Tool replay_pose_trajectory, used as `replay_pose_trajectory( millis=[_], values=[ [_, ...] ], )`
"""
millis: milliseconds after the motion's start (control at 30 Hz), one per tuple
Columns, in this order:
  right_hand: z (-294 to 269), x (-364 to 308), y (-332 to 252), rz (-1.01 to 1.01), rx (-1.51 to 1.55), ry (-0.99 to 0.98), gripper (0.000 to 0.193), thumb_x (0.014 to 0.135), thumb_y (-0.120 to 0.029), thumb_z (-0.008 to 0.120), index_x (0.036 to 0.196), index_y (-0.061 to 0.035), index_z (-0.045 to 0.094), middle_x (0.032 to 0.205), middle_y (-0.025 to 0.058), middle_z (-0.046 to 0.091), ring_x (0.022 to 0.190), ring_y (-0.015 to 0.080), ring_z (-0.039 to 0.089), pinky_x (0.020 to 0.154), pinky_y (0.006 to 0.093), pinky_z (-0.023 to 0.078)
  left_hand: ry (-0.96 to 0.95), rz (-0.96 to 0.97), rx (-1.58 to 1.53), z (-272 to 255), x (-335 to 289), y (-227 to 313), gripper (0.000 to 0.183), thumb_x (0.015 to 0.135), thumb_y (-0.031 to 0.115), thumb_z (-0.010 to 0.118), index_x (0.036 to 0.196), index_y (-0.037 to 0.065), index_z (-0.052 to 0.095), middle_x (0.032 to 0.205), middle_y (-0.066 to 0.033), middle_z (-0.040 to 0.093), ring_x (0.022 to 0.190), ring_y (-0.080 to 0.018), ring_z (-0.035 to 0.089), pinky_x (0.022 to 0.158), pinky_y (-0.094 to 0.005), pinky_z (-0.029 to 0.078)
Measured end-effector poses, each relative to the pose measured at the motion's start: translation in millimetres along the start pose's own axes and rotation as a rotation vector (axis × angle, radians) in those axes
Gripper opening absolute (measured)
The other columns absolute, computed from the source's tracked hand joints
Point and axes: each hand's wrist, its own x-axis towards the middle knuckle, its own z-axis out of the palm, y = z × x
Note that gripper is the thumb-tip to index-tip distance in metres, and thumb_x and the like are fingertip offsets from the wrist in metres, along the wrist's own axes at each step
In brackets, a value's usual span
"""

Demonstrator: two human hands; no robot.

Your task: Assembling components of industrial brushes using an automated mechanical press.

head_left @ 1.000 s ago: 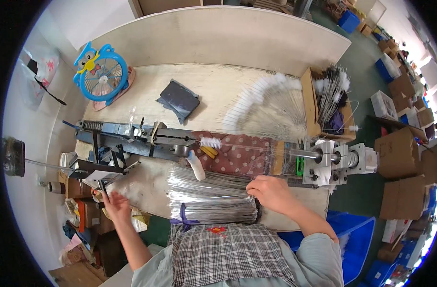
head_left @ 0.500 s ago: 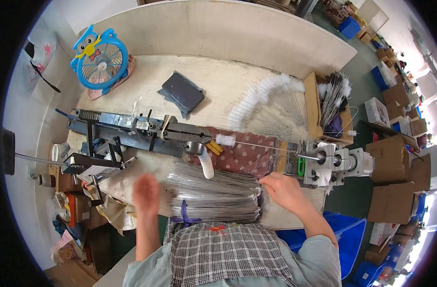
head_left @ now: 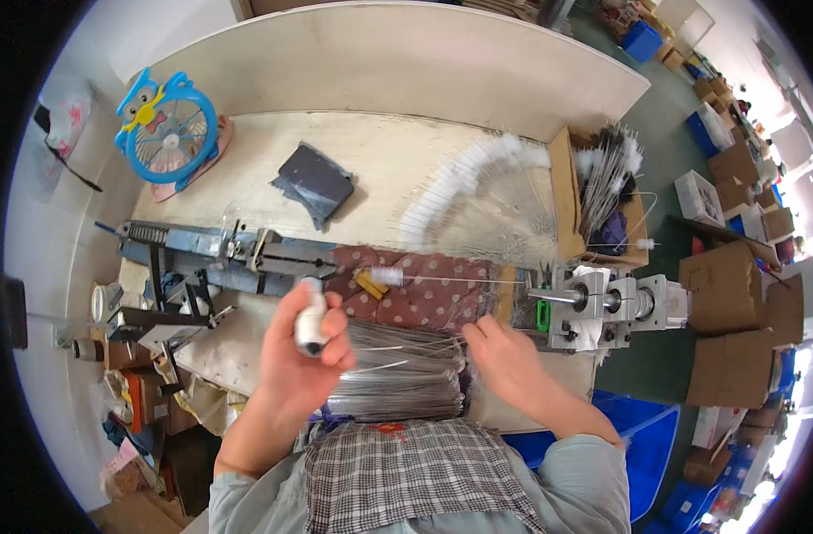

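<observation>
My left hand is wrapped around a white lever handle at the near end of the long metal slide fixture. Beside the right end of a bundle of thin metal wires, my right hand has its fingers pinched on wire ends; a couple of wires stand slightly out of the bundle there. Beyond the hands, a small white bristle brush on a twisted wire stem stretches from the fixture side toward the spindle machine at right. Under it lies a brown polka-dot cloth.
Finished white brushes lie fanned out on the table's far side, next to a cardboard box of more wire brushes. A blue fan and a dark flat pouch stand farther back. A blue bin is at lower right.
My left hand has come up from beside the bundle and closed around the white handle, which has swung leftward. My right hand has stayed by the wire ends, while some wires have lifted.
</observation>
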Motion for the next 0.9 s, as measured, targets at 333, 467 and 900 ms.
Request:
replay_pose_trajectory(
  millis=[333, 467, 900],
  values=[
    [-83, -19, 55, 0.108, -0.048, 0.573, 0.017, 0.076, 0.001, 0.061, 0.094, -0.0012, 0.063, 0.08, 0.0126, 0.062, 0.072, 0.0291, 0.06, 0.064, 0.0364, 0.05, -0.397, 0.192, 0.815, -17, 17, -49, 0.034, 0.096, 0.032, 0.045, 0.099, 0.001, 0.057, 0.085, -0.0121, 0.063, 0.069, -0.0232, 0.063, 0.062, -0.0341, 0.051],
    [-67, 10, 41, 0.157, 0.148, 0.414, 0.014, 0.081, -0.004, 0.061, 0.095, -0.0026, 0.064, 0.081, 0.014, 0.063, 0.073, 0.0303, 0.061, 0.064, 0.0365, 0.05, -0.431, 0.823, 1.454, 39, 79, -71, 0.019, 0.083, 0.017, 0.063, 0.096, 0.003, 0.058, 0.091, -0.0104, 0.061, 0.07, -0.0242, 0.063, 0.063, -0.0349, 0.05],
    [-77, 39, 53, 0.14, 0.4, 0.073, 0.013, 0.076, -0.023, 0.066, 0.082, -0.0128, 0.071, 0.075, 0.0075, 0.066, 0.073, 0.0267, 0.062, 0.067, 0.038, 0.049, -0.141, 1.453, 2.315, 49, 190, -68, 0.016, 0.071, 0.015, 0.065, 0.086, 0.011, 0.064, 0.091, -0.0049, 0.059, 0.08, -0.0227, 0.059, 0.075, -0.0377, 0.044]
  ],
)
